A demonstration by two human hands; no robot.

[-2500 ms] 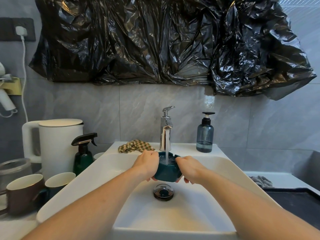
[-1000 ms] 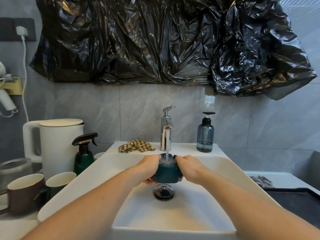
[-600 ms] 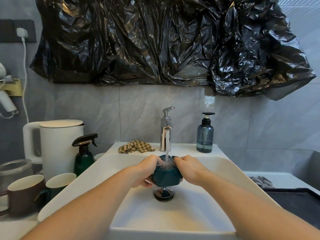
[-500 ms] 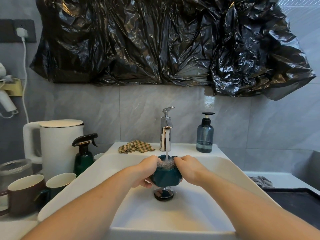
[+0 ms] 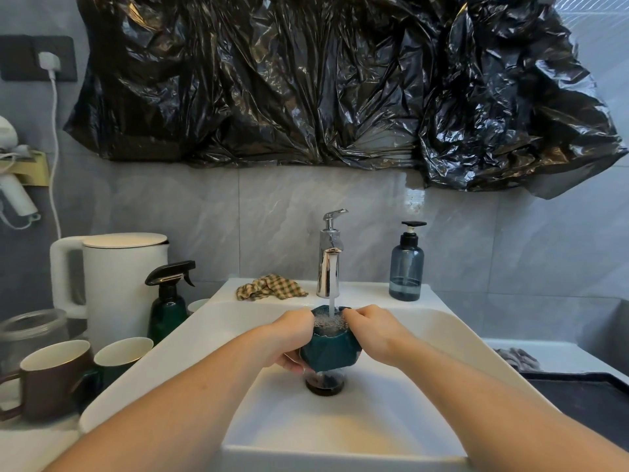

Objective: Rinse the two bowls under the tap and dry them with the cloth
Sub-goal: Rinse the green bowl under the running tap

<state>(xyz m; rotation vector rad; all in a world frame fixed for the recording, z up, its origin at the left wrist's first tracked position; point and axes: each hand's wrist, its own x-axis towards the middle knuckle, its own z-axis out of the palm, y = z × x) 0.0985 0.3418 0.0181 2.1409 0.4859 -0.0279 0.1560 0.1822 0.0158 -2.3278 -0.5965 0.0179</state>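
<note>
Forearms reach in from 7 and 5 o'clock and meet over the middle of the white sink [image 5: 425, 321]. Left hand [image 5: 289, 338] wraps the left side of a dark green bowl [image 5: 330, 352], fingers curled under its base and thumb at the rim. Right hand [image 5: 371, 332] grasps the right side, knuckles up, fingertips hooked over the rim at the top. So both hands are clenched on the same bowl. It sits directly above the drain [image 5: 323, 383], mouth facing up and tipped a little toward the person, its axis close to upright. The faceted wall faces the camera. Foamy water fills the mouth, and a thin stream from the chrome tap [image 5: 328, 264] lands in it at 12 o'clock.

Beyond the bowl, a checked cloth [image 5: 272, 287] lies crumpled on the sink's back ledge at 11 o'clock, just left of the tap. A blue-grey soap bottle [image 5: 406, 267] stands on the ledge at 1 o'clock. On the worktop [image 5: 27, 444] at 9 o'clock stand two mugs [image 5: 54, 376], a green spray bottle [image 5: 168, 301] and a white kettle [image 5: 119, 284]. A second bowl cannot be made out. Black plastic sheeting [image 5: 323, 80] hangs on the wall at 12 o'clock.
</note>
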